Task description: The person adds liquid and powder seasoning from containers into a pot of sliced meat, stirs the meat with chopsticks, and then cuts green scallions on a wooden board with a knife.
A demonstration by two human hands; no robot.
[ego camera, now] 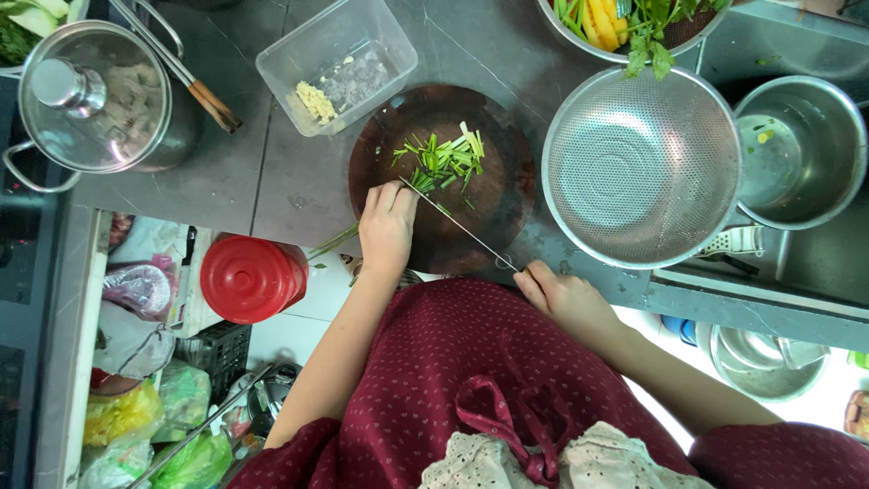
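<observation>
Fingers (396, 197) of left hand (387, 226) curled, pressing down green stalks (444, 163) on round dark cutting board (493, 195); right hand (566, 294) clenched around knife (462, 226) handle, thin blade running diagonally up to the left fingertips. Risk, as judged: blade edge touching or just beside those fingertips, so a slip or an uncurled knuckle could mean a cut; loose chopped pieces could scatter off the board. Stalks just ahead of the left fingertips, mid-board. Beyond, on grey bench (226, 172): clear plastic tub (337, 62), metal colander (641, 167), lidded pot (95, 98).
</observation>
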